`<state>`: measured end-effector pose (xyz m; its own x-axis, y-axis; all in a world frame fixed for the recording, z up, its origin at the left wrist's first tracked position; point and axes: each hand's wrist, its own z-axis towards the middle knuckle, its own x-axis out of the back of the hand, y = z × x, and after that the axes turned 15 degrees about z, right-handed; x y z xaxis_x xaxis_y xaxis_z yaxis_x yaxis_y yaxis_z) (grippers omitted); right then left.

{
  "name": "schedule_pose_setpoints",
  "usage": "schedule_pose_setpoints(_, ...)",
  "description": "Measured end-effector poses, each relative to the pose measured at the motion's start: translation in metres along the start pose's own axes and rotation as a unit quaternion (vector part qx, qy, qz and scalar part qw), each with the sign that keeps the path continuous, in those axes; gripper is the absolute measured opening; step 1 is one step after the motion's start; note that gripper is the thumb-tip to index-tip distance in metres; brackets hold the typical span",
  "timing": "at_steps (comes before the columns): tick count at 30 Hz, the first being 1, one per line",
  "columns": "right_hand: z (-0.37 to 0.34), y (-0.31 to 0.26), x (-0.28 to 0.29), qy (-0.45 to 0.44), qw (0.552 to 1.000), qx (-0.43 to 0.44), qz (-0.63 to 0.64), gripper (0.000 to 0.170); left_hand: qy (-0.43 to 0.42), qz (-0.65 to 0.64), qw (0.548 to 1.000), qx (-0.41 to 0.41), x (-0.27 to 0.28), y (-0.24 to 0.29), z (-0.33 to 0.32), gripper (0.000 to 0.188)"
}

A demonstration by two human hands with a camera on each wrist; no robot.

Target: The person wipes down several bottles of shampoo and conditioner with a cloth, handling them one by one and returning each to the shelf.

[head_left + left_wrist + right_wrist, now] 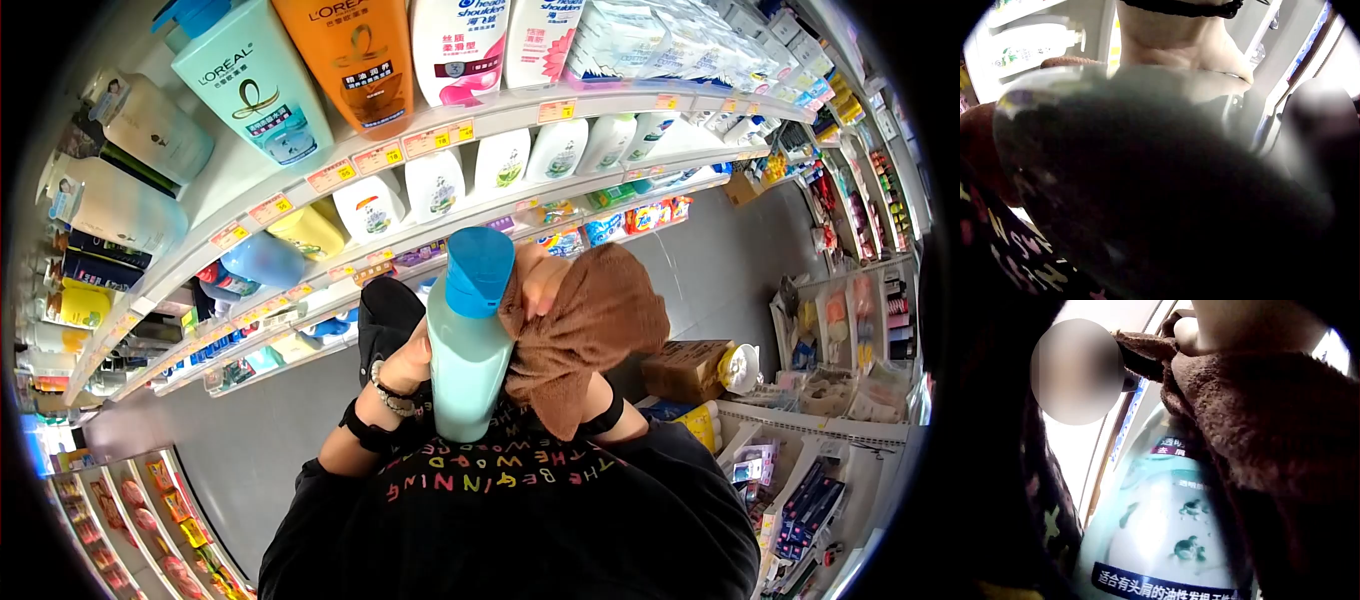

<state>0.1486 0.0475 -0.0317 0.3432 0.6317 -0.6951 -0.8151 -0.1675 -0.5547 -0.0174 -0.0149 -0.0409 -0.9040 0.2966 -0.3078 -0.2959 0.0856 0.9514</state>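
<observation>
In the head view my left hand [408, 358] holds a pale aqua shampoo bottle [465, 375] with a blue cap [479, 268] upright in front of my chest. My right hand [541, 279] grips a brown towel cloth [595, 325] bunched against the bottle's right side, beside the cap. Seen from the right wrist, the cloth [1241, 419] hangs over one side of the bottle [1154, 531], whose label carries green pictures and a dark blue band. The bottle [1147, 162] looms large and dark in the left wrist view, hiding most of my left fingers.
A curved store shelf [400, 140] ahead bears large shampoo bottles, including an orange one [350, 60], with white bottles a tier below. Behind to the right, a cardboard box [686, 370] stands near another shelf unit [800, 430]. Grey floor [230, 440] shows at left.
</observation>
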Motion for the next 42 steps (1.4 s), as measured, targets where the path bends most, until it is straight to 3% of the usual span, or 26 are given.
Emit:
schedule_pose_setpoints(7, -0.004, 0.019, 0.023, 0.001, 0.991, 0.034, 0.132, 0.045, -0.028, 0.003, 0.999, 0.022, 0.006, -0.012, -0.005, 0.112)
schedule_pose_setpoints(13, -0.011, 0.042, 0.058, -0.060, 0.958, 0.060, 0.274, 0.053, -0.045, -0.005, 0.998, 0.047, -0.001, -0.010, -0.002, 0.107)
schedule_pose_setpoints(15, -0.006, 0.045, 0.061, -0.089, 0.946, 0.059, 0.307, 0.055, -0.016, 0.030, 0.999, -0.005, 0.000, -0.022, 0.001, 0.105)
schedule_pose_setpoints(17, -0.014, 0.053, 0.080, -0.062, 0.930, 0.025, 0.360, 0.057, -0.019, 0.045, 0.999, -0.012, 0.003, -0.022, 0.001, 0.105)
schedule_pose_setpoints(19, -0.050, 0.092, 0.168, 0.107, 0.959, -0.033, 0.261, 0.068, 0.027, 0.081, 0.996, 0.005, -0.001, -0.014, 0.000, 0.100)
schedule_pose_setpoints(20, -0.059, 0.101, 0.188, 0.189, 0.958, -0.061, 0.206, 0.074, 0.011, 0.092, 0.995, -0.029, -0.004, -0.005, 0.005, 0.091)
schedule_pose_setpoints(22, -0.006, 0.038, 0.090, 0.077, 0.993, -0.084, 0.027, 0.066, 0.000, 0.125, 0.991, -0.050, -0.006, 0.002, 0.008, 0.087)
schedule_pose_setpoints(23, 0.021, 0.006, 0.039, 0.021, 0.995, -0.080, -0.061, 0.070, -0.010, 0.158, 0.985, -0.073, -0.006, 0.004, 0.008, 0.083)
schedule_pose_setpoints(24, 0.030, 0.000, 0.025, -0.027, 0.997, -0.063, -0.019, 0.060, -0.009, 0.158, 0.985, -0.074, -0.005, 0.003, 0.008, 0.083)
schedule_pose_setpoints(25, 0.025, -0.001, 0.022, -0.028, 0.997, -0.063, -0.019, 0.060, -0.007, 0.171, 0.983, -0.065, -0.004, 0.001, 0.007, 0.081)
schedule_pose_setpoints(26, 0.014, -0.002, 0.017, 0.108, 0.986, -0.053, 0.119, 0.054, -0.007, 0.183, 0.982, -0.055, -0.004, 0.000, 0.006, 0.079)
schedule_pose_setpoints(27, 0.008, -0.004, 0.016, 0.240, 0.937, -0.040, 0.252, 0.047, -0.007, 0.183, 0.982, -0.055, -0.005, 0.000, 0.005, 0.079)
schedule_pose_setpoints(28, -0.061, 0.007, 0.164, 0.355, 0.931, -0.051, 0.073, 0.036, 0.058, 0.206, 0.975, -0.064, -0.007, 0.002, 0.003, 0.077)
schedule_pose_setpoints(29, -0.020, -0.013, 0.090, 0.209, 0.913, -0.161, -0.310, 0.053, 0.123, 0.228, 0.963, -0.074, -0.008, 0.005, 0.002, 0.076)
schedule_pose_setpoints(31, -0.014, -0.010, 0.059, 0.217, 0.951, -0.020, -0.220, 0.049, 0.189, 0.212, 0.957, -0.067, -0.004, 0.014, 0.003, 0.067)
schedule_pose_setpoints(34, -0.008, -0.012, 0.032, 0.235, 0.953, 0.100, -0.162, 0.044, 0.250, 0.263, 0.926, -0.101, -0.004, 0.033, 0.005, 0.065)
schedule_pose_setpoints(36, -0.004, -0.024, 0.012, 0.225, 0.940, 0.184, -0.178, 0.042, 0.272, 0.482, 0.822, -0.134, -0.003, 0.039, 0.006, 0.065)
schedule_pose_setpoints(37, -0.003, -0.032, 0.003, 0.211, 0.933, 0.221, -0.191, 0.040, 0.274, 0.482, 0.821, -0.135, -0.004, 0.041, 0.007, 0.065)
schedule_pose_setpoints(38, 0.000, -0.037, -0.007, 0.195, 0.923, 0.257, -0.209, 0.040, 0.276, 0.534, 0.789, -0.128, -0.006, 0.042, 0.007, 0.066)
schedule_pose_setpoints(39, 0.002, -0.043, -0.017, 0.172, 0.914, 0.283, -0.233, 0.039, 0.275, 0.584, 0.754, -0.120, -0.008, 0.042, 0.008, 0.066)
schedule_pose_setpoints(40, 0.003, -0.049, -0.029, 0.122, 0.907, 0.282, -0.288, 0.039, 0.277, 0.587, 0.750, -0.129, -0.009, 0.037, 0.009, 0.063)
schedule_pose_setpoints(42, 0.000, -0.053, -0.034, -0.046, 0.868, 0.270, -0.413, 0.039, 0.273, 0.597, 0.745, -0.122, -0.013, 0.024, 0.014, 0.062)
